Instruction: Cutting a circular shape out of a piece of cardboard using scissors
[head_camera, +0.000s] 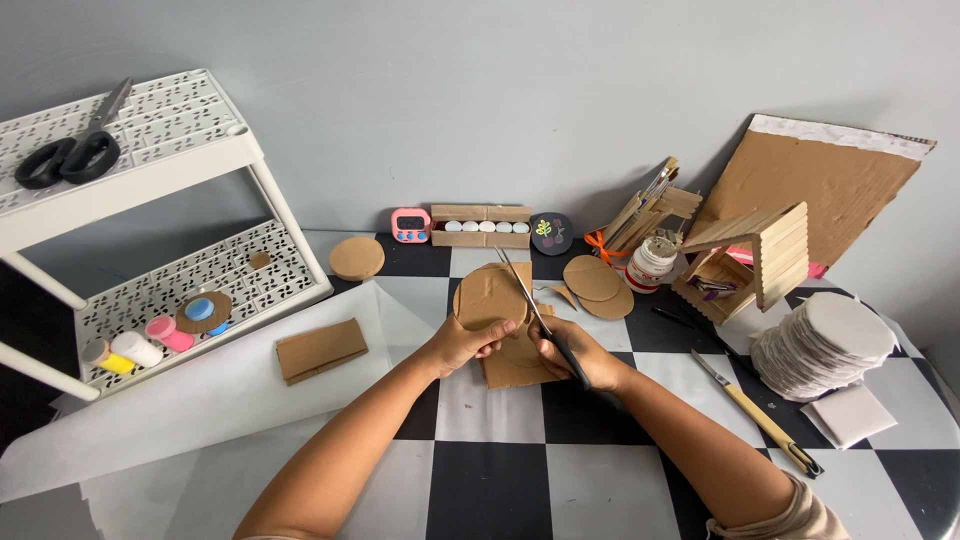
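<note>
The cardboard (497, 318) is held by the left hand (462, 343), closed narrowly on its left edge, thumb on top. Scissors (532, 308) are gripped by the right hand (578, 355), fingers through the handles. The blades are open and run up and away from the right hand, slanting leftward across the cardboard, with the tips past its upper rim. The cardboard's rounded part lies just above and between both hands; its squarer remainder lies below the blades, under the right hand. The left hand is nearer the rounded part; the scissors' long axis crosses it on its right side.

All places below are taken from the cardboard. Right of it, two cut discs (596, 284) lie overlapping on the chequered desk (500, 480). Farther right a white jar (650, 264), a stick house (755, 262) and a stack of white rounds (822, 345) are seen, and a knife (755, 412) lies lower right. Above, a box of white cups (481, 227) and a pink timer (410, 225) stand by the wall. Left, another disc (357, 258), a folded cardboard strip (321, 350) on white paper (200, 400), and a white rack (150, 150) with black scissors (75, 152) on top.
</note>
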